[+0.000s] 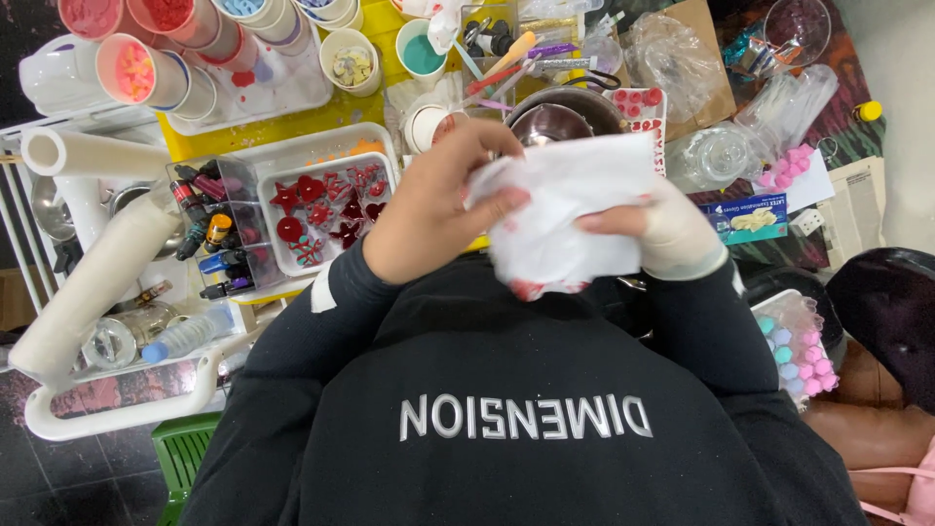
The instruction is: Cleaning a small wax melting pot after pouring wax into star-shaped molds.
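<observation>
My left hand (429, 209) is bare and pinches the upper left edge of a crumpled white tissue (565, 214) stained red at its lower edge. My right hand (672, 229) wears a pale latex glove and grips the tissue's right side with thumb and fingers. Both hands hold it in front of my chest, above the table edge. A dark metal bowl (560, 117) sits just beyond the tissue, partly hidden by it.
A white tray (278, 234) holds red resin shapes beside small dye bottles (209, 239). Cups of pink and red material (131, 68) stand on a yellow mat at the back. Paper rolls (93, 282) lie left. A glove box (755, 216) and pink pieces (789, 168) lie right.
</observation>
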